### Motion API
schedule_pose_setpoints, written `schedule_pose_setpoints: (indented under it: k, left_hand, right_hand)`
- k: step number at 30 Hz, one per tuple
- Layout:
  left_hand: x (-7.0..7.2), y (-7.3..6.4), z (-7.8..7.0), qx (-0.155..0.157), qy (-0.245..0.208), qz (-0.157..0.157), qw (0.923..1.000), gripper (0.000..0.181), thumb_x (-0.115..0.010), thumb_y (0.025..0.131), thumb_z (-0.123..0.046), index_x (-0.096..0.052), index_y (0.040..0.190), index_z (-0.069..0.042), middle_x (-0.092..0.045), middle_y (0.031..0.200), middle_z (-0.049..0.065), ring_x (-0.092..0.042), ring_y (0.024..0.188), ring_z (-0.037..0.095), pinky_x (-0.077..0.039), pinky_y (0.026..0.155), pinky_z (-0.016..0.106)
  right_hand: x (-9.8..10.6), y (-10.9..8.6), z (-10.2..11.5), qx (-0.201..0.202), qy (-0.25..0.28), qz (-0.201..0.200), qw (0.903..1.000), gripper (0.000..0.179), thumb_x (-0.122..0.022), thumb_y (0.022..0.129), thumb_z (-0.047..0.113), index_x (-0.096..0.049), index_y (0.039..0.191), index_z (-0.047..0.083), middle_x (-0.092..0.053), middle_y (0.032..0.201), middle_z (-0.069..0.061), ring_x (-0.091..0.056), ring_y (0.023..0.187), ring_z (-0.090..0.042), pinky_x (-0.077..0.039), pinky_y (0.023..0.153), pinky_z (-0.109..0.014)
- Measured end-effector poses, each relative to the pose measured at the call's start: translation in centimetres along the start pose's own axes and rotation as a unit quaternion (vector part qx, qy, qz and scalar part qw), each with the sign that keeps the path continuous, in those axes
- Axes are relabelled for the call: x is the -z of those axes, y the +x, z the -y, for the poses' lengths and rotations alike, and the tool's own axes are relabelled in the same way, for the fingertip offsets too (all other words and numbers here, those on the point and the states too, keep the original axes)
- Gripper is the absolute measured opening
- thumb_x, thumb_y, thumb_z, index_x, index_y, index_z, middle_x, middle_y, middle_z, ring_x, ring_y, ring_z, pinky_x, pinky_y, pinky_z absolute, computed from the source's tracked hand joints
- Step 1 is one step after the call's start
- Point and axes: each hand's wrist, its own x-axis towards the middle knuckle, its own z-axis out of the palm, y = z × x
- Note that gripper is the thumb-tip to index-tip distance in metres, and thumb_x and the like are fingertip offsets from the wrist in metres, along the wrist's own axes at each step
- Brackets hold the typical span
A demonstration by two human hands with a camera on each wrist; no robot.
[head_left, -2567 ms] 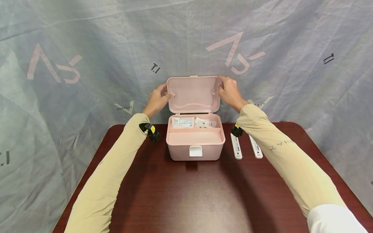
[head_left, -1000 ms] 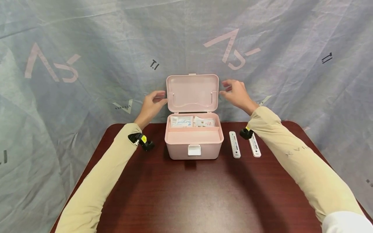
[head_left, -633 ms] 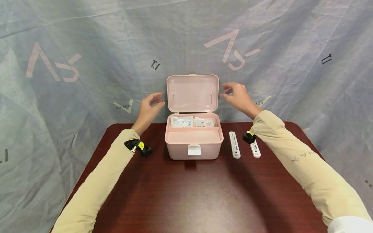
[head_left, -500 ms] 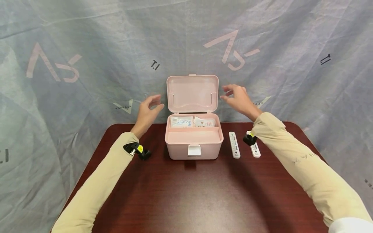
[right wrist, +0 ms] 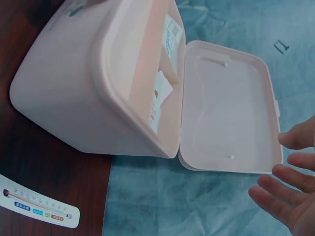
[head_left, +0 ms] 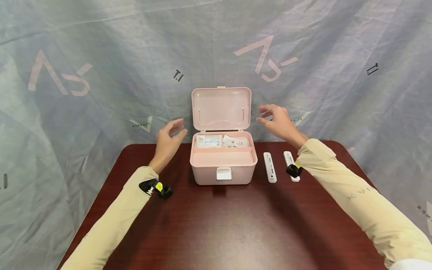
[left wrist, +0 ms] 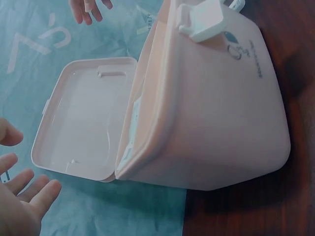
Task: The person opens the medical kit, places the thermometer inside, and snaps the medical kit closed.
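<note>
A pink storage box stands on the table with its lid raised upright at the back. In its rear compartments lie a packet marked Surgical and some small white packets; the front compartment looks bare. To the left of the box my left hand hovers, fingers loosely bent, holding nothing. On the other side, my right hand is in the air right of the lid, also holding nothing. The right wrist view shows its relaxed fingers apart from the lid.
Two white thermometers lie right of the box: a nearer one and a farther one, the latter partly covered by the wrist camera. The dark red table extends in front. A grey printed cloth hangs behind.
Both hands held the edges of the raised lid earlier. They have let go, moved outward and then lower, toward me. The lid stays upright; the box and thermometers have not moved.
</note>
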Motion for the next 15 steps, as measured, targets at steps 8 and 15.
schedule_pose_setpoints:
  k: [8,15]
  left_hand:
    - [-0.2,-0.7,0.2,-0.003,-0.006,-0.009,0.9999,0.039,-0.066,0.090,-0.017,-0.059,0.128,-0.010,-0.058,0.128,0.005,-0.056,0.116,0.019,-0.047,0.094,0.038]
    - [0.2,-2.1,-0.3,0.003,-0.002,-0.002,1.0000,0.039,-0.065,0.090,-0.017,-0.059,0.128,-0.010,-0.057,0.130,0.006,-0.055,0.118,0.022,-0.048,0.094,0.034]
  right_hand:
    - [-0.1,-1.2,0.1,0.005,0.004,0.011,0.9999,0.038,-0.065,0.089,0.011,-0.059,0.124,-0.002,-0.059,0.122,-0.017,-0.060,0.105,-0.032,-0.051,0.082,-0.044]
    - [-0.7,-2.3,0.0,0.012,0.016,0.026,0.9995,0.038,-0.063,0.090,0.012,-0.057,0.125,-0.001,-0.057,0.123,-0.018,-0.058,0.106,-0.033,-0.050,0.083,-0.045]
